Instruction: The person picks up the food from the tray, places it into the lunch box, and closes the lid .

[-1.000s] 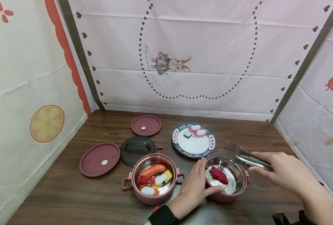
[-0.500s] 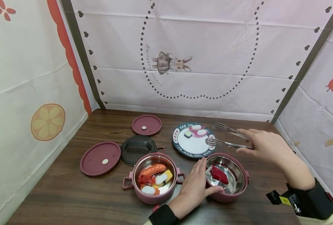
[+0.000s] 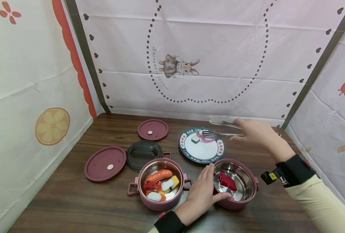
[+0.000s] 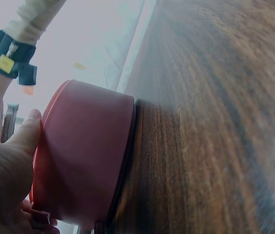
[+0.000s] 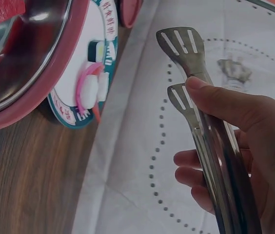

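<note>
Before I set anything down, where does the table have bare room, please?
Bare table lies front left, bordered by the left pot and the nearer purple lid, and right of the right pot, though the right arm hangs above part of it. The middle is crowded: left hand, plate, black lid, both pots.

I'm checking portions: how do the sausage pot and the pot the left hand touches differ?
The sausage pot contains several food pieces; the other pot shows one red piece. The sausage pot stands near the black lid; the other pot stands near the plate. Both are pink outside, shiny metal inside.
</note>
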